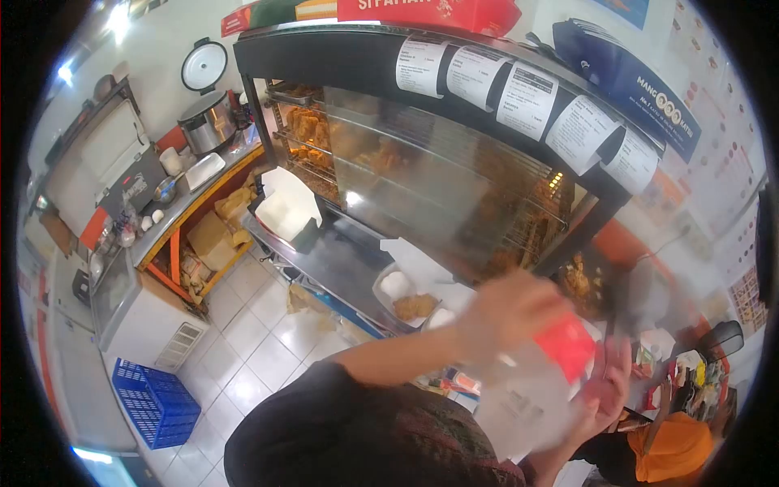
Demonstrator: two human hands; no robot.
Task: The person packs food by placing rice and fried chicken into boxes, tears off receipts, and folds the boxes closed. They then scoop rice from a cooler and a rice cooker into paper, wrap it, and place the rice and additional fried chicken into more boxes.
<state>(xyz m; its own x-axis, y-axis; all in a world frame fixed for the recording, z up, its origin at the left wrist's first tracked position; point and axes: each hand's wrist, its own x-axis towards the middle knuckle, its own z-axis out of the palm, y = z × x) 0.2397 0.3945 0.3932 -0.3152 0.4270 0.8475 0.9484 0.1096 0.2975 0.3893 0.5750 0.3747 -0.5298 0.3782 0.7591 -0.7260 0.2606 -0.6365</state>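
Low at the right, a pale, see-through plastic bag (523, 406) hangs between my hands, with faint print on it. A bright red boxlike thing (566, 347) shows at its top; I cannot make out its exact kind. My right hand (602, 391) is closed around the bag's right side, beside the red thing. My left hand (511, 312) reaches across over the bag's upper edge, smeared by motion, so its grip cannot be made out. Left of it, an open takeaway box (377, 286) holds white rice (396, 284) and a brown fried piece (415, 306).
Another open box (290, 213) stands on the metal counter (345, 256). Behind it is a glass display cabinet (406, 146) with fried food and paper slips (526, 101) along its top. A blue crate (157, 403) sits on the floor. A person in orange (672, 446) is at lower right.
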